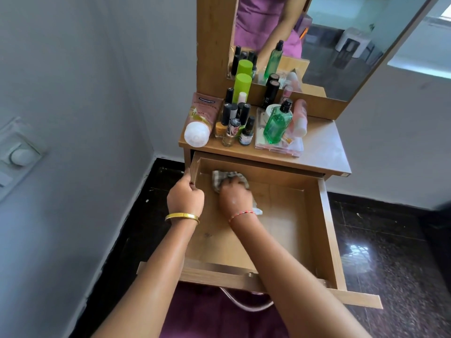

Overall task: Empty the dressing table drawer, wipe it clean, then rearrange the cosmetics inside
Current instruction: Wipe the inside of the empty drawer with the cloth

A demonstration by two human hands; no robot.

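Observation:
The wooden drawer (314, 230) is pulled far out of the dressing table and holds no cosmetics. My right hand (235, 195) presses a checked grey cloth (219, 175) onto the drawer floor in the far left corner. My left hand (185, 196) grips the drawer's left wall near its back end. The cosmetics stand on the tabletop (324, 150): a pink lotion tube (199, 121), several nail polish bottles (238, 123), a lime green bottle (242, 87), a green glass perfume bottle (278, 123) and a pink bottle (300, 118) on a clear tray.
A mirror (341, 40) rises behind the tabletop. Grey walls close in on the left, with a switch plate (19, 154). Dark polished floor tiles (390, 252) lie to the right. A purple garment (214, 315) sits below the drawer front.

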